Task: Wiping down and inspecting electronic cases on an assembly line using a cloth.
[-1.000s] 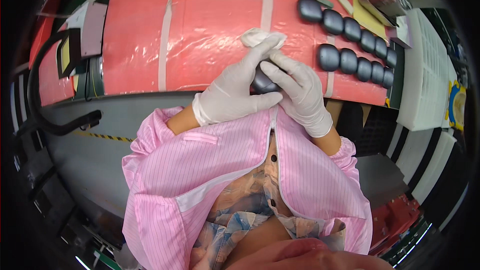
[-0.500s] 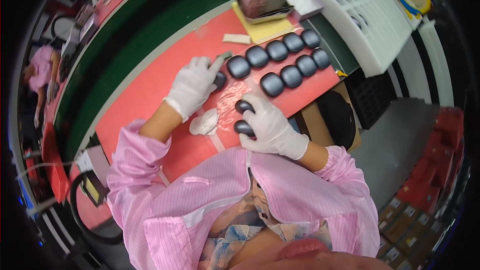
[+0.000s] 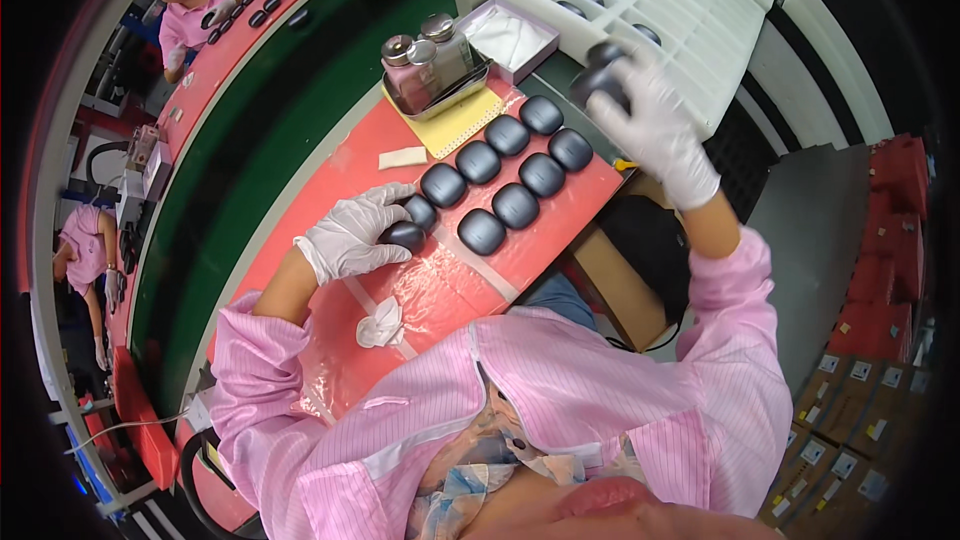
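Observation:
My left hand [image 3: 356,233], in a white glove, closes over a dark rounded case [image 3: 404,235] lying on the red mat [image 3: 300,240]. My right hand [image 3: 655,125], also gloved, is raised to the right and grips another dark case [image 3: 600,80] over the white compartment tray [image 3: 640,0]. Several more dark cases [image 3: 510,175] lie in two rows on the mat between the hands. A crumpled white cloth [image 3: 382,324] lies on the mat near my left forearm.
A metal tray with small capped bottles [image 3: 432,65] sits on a yellow pad behind the cases, next to a shallow white box [image 3: 508,37]. A green conveyor belt [image 3: 290,120] runs along the mat. Other workers in pink sit at the far left. Cardboard boxes stand at lower right.
My right hand lifted a case from the mat and carried it up right over the white tray. My left hand moved onto another case at the rows' near end.

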The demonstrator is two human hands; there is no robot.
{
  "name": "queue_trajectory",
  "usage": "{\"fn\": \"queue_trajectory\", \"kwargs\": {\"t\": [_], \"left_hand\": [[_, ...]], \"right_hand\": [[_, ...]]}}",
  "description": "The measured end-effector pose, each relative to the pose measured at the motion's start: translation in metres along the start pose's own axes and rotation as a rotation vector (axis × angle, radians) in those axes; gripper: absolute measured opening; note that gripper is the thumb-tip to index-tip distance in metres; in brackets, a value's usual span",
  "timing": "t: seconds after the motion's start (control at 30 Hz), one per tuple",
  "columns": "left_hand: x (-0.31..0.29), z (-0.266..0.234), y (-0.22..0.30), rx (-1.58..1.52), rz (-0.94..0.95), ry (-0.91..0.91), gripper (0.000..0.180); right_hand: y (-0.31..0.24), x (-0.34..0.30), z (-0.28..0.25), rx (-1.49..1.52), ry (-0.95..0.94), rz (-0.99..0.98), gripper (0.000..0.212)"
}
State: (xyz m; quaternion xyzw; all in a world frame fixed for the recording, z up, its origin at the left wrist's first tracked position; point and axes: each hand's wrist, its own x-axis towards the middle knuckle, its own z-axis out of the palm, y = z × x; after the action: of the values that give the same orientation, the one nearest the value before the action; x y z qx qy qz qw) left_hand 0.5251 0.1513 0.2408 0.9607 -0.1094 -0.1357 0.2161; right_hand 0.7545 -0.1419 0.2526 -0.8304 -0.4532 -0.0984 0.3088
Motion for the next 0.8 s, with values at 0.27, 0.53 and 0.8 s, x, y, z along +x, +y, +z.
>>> {"fn": "queue_trajectory", "kwargs": {"t": [0.27,0.53,0.8], "left_hand": [[0.004,0.005,0.005,-0.071,-0.163,-0.139,0.042],[-0.009,0.017,0.015,0.099,-0.225,-0.117,0.041],[-0.041,0.028,0.031,0.035,-0.201,0.062,0.039]], "right_hand": [[0.253,0.082,-0.019,-0.658,0.03,0.232,0.054],[0.101,0.042,0.023,-0.084,0.207,-0.104,0.036],[-0.082,-0.058,0.101,-0.293,-0.204,-0.484,0.039]]}}
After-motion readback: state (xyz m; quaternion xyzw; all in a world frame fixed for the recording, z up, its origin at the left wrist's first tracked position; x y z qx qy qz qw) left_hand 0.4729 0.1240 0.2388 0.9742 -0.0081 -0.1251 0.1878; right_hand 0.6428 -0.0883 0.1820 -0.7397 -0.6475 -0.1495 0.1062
